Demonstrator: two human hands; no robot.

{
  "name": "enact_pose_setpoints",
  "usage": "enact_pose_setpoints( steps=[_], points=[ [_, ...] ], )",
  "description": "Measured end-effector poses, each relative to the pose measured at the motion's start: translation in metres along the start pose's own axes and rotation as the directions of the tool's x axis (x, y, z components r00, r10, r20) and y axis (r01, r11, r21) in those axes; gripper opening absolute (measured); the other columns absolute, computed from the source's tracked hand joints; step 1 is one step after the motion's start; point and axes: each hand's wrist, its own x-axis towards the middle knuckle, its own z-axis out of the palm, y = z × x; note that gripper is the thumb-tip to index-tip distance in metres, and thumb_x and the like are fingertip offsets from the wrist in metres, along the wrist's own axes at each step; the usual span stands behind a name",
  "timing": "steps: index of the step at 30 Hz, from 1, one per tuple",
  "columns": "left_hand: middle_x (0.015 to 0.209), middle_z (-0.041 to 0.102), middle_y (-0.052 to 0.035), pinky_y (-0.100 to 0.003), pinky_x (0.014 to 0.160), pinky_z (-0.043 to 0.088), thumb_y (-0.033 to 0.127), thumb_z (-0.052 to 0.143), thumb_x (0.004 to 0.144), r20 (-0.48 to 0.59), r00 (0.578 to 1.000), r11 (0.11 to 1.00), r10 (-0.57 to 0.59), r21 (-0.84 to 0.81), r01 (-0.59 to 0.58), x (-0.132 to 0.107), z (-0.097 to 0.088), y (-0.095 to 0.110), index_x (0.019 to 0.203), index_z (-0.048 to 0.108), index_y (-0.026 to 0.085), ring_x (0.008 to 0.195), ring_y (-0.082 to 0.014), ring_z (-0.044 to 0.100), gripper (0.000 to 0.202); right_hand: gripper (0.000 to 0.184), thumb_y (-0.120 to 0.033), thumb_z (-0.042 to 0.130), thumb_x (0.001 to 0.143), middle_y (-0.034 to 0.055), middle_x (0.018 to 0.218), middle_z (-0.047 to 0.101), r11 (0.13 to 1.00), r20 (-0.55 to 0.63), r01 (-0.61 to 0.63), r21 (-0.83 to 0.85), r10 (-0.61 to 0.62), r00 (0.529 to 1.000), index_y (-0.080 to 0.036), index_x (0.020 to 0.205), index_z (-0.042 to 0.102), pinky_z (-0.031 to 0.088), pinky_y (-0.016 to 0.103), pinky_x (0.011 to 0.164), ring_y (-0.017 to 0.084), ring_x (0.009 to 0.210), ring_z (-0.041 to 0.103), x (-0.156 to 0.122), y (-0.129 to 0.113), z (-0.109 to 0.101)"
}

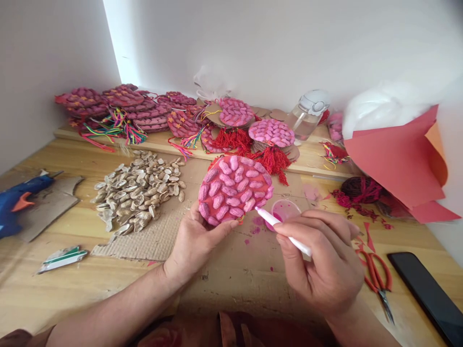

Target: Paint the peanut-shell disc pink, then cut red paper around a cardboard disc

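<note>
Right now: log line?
left hand: holding round red disc with pink peanut shells; right hand: holding white pen-shaped tool; tip: disc's lower right

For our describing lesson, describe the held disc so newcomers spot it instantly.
Find the wooden table, then the brown cardboard on it. Above, the left hand holds a red disc studded with pink peanut shells. Unlike the stacked discs behind, it is held.

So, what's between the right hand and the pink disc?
In the head view, a white pen-like tool held in the right hand, its tip at the disc; a cup shows beyond.
</note>
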Motion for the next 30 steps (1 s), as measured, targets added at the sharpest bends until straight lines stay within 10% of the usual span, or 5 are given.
enact_pose_setpoints(
  steps=[13, 30],
  points=[
    [0.122, 0.073, -0.0108, -0.041, 0.105, 0.049, 0.022, 0.086, 0.070, -0.032, 0.999, 0.994, 0.029, 0.108, -0.025, -0.0015, -0.0026, -0.0014, 0.117, 0.067, 0.019, 0.114, -0.0279, 0.068, 0.051, 0.011, -0.012, 0.066, 0.087, 0.0020, 0.083, 0.074, 0.999, 0.007, -0.022, -0.044, 0.023, 1.000, -0.019, 0.095, 0.067, 0.039, 0.040, 0.081, 0.022, 0.087, 0.063, 0.0007, -0.0004, 0.0009],
    [0.100, 0.075, -0.0037, -0.025, 0.075, 0.051, 0.019, 0.087, 0.068, -0.008, 0.990, 0.969, -0.142, -0.205, 0.138, 0.0036, -0.0002, -0.0030, 0.106, 0.069, 0.018, 0.080, -0.0137, 0.066, 0.042, 0.014, -0.011, 0.068, 0.086, 0.0019, 0.083, 0.074, 1.000, -0.027, -0.025, 0.008, 0.025, 0.999, -0.020, 0.096, 0.069, 0.045, 0.041, 0.082, 0.022, 0.087, 0.065, 0.0014, 0.0062, 0.0001]
  ],
)
